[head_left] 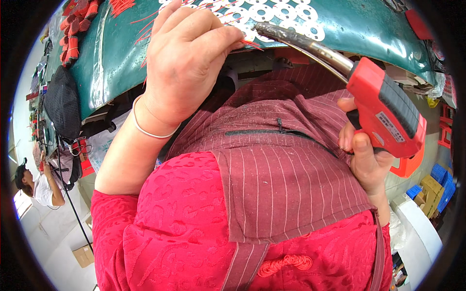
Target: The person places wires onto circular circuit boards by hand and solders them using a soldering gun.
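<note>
My left hand (187, 63) is closed in a pinch at the near edge of the green table (126, 53). Between its thumb and fingers are thin red wires (251, 44), their ends poking out to the right and others fanning out to the left. My right hand (364, 155) grips a red and black soldering gun (383, 109) by its handle. The gun's long, darkened tip points up and left, a short way from the pinched wires. Beyond it, flat white discs (262, 12) with center holes lie in rows on the table. My left fingertips are partly hidden.
Bundles of red wire (73, 41) hang at the table's left, near a black mesh-covered object (63, 102). Another person (43, 186) sits farther left. Cardboard boxes (429, 196) and an orange-red plastic stool (407, 165) stand at the right. My striped apron (291, 179) covers my lap.
</note>
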Motion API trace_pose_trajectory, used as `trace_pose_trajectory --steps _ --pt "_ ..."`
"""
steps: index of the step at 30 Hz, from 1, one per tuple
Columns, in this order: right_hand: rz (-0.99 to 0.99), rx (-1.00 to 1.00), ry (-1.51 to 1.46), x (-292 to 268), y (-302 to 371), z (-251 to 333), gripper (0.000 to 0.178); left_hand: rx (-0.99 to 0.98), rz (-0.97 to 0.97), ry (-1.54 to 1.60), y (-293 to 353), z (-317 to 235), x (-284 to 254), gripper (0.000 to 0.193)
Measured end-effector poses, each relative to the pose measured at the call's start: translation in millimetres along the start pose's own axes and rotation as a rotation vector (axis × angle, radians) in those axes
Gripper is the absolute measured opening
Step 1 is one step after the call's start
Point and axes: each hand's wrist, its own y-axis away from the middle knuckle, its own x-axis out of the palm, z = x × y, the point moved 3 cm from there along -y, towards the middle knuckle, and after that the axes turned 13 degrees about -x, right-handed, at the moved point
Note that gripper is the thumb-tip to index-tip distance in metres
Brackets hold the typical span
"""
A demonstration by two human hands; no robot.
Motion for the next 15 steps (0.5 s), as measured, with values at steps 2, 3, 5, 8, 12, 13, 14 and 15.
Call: trace_pose_trajectory --steps 2,3,5,8,12,13,14,15 --pt "-0.012 0.025 0.001 1.1 0.4 1.7 0.055 -0.006 0.004 -0.008 1.4 0.2 1.1 0.016" --pt "-0.023 0.049 0.002 1.4 0.5 2.3 0.054 -0.011 0.007 -0.015 2.0 0.5 1.6 0.016" --pt "-0.025 0.055 -0.010 1.6 -0.5 4.0 0.054 -0.004 0.004 -0.006 1.8 1.1 0.8 0.017" --pt "-0.013 0.063 -0.008 1.0 0.6 2.8 0.053 0.004 0.000 0.005 1.9 1.4 1.0 0.017" --pt "-0.009 0.051 0.020 0.8 3.7 0.6 0.052 0.001 0.006 0.007 1.1 1.4 0.7 0.017" --pt "-0.008 0.051 0.019 2.9 2.9 1.0 0.052 0.000 0.006 0.006 1.4 1.1 0.5 0.017" --pt "-0.027 0.042 0.007 5.9 1.5 2.2 0.052 -0.002 0.007 0.002 1.5 0.7 0.5 0.017" --pt "-0.046 0.033 -0.004 7.3 0.4 3.2 0.051 -0.003 0.007 -0.002 1.7 0.5 0.7 0.017"
